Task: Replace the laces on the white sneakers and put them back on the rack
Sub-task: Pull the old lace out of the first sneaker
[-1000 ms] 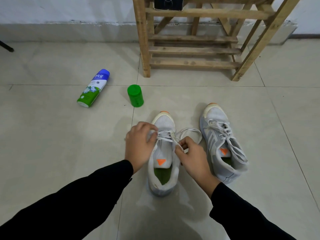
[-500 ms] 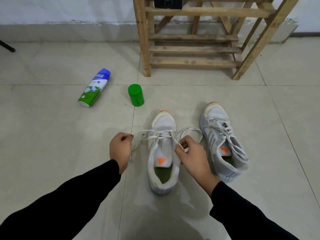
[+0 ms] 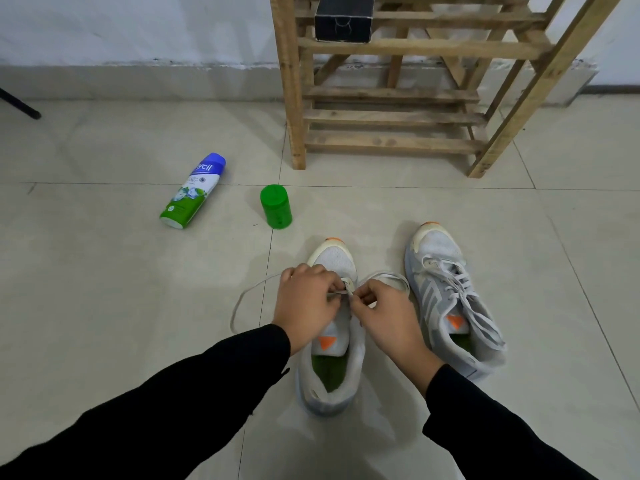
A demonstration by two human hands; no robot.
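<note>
Two white sneakers stand on the tiled floor, toes pointing away from me. Over the left sneaker [image 3: 334,258], my left hand [image 3: 306,303] and my right hand [image 3: 384,317] meet above the eyelets, each pinching the white lace [image 3: 242,303]. One end of that lace loops out on the floor to the left; another loop lies to the right, between the shoes. The right sneaker [image 3: 450,299] sits untouched with its lace threaded and loose. The wooden rack [image 3: 391,140] stands beyond the shoes against the wall.
A green cap [image 3: 276,206] stands on the floor ahead of the left sneaker. A spray can [image 3: 194,190] lies on its side further left. A black box [image 3: 344,17] sits on an upper rack shelf. A dark leg [image 3: 19,105] pokes in at far left.
My left hand, which had pulled the lace out to the left, has come back over the left sneaker to meet my right hand. The slack lace now loops on the floor.
</note>
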